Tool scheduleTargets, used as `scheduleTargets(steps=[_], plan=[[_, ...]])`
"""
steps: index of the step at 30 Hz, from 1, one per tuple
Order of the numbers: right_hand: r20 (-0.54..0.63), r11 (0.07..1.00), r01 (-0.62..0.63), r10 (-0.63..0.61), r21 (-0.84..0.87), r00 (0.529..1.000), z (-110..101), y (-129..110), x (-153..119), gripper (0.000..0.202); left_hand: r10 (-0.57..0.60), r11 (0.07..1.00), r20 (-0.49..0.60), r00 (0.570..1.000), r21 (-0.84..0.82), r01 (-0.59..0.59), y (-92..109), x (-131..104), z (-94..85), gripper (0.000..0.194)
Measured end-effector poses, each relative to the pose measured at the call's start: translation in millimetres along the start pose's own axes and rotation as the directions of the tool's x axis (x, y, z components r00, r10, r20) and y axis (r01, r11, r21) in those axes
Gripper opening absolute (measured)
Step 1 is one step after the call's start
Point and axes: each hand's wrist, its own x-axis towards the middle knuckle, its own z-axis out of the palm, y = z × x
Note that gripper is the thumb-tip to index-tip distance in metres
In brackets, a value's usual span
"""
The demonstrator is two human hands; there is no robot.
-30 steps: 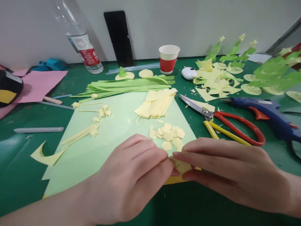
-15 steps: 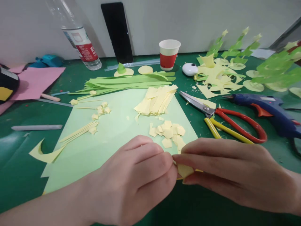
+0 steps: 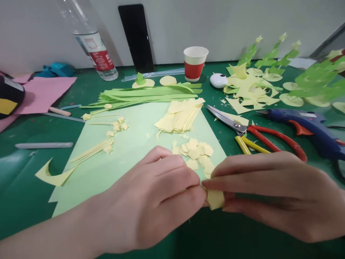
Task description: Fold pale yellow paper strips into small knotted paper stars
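A small pale yellow folded paper pentagon is pinched between my two hands at the front edge of a light green paper sheet. My left hand is closed, its curled fingers at the pentagon's left side and hiding part of it. From the right, my right hand has its fingertips closed on the same piece. Just beyond lies a loose heap of similar paper pentagons. Further back on the sheet is a stack of yellow paper strips. Small paper stars lie with thin strips on the left.
Scissors with red handles lie right of the sheet, near a blue glue gun. Green paper strips lie behind it. At the back stand a paper cup, a phone and a bottle.
The pentagon has turned and dropped slightly, so more of its face shows. My right hand's lower fingers have shifted right. The whole view has moved a little.
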Motion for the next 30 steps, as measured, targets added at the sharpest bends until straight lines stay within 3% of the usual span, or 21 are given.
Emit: scheduleTargets(steps=[7,13,18,26,30], plan=[[-0.019,0.999,-0.007,0.008,0.042,1.0,-1,2,3,0.019,-0.09,0.995,-0.025,0.996,-0.055,0.088,-1,-1,3.3,0.023],[-0.062,0.985,-0.082,0.093,0.153,0.994,-1,-1,8,0.018,-0.005,1.0,-0.099,0.995,0.029,0.008,3,0,5.7,0.024],[-0.03,0.966,-0.147,0.157,0.212,0.987,0,-5,9,0.016,-0.032,0.999,-0.107,0.994,-0.021,0.03,6,0,8.8,0.031],[-0.03,0.967,-0.118,0.128,0.226,0.991,1,-3,12,0.015,0.022,1.0,-0.178,0.984,-0.007,-0.023,3,-4,16.7,0.018],[-0.051,0.945,-0.151,0.173,0.29,0.984,4,-3,10,0.013,0.015,1.0,-0.201,0.979,-0.009,-0.017,3,-4,17.6,0.019]])
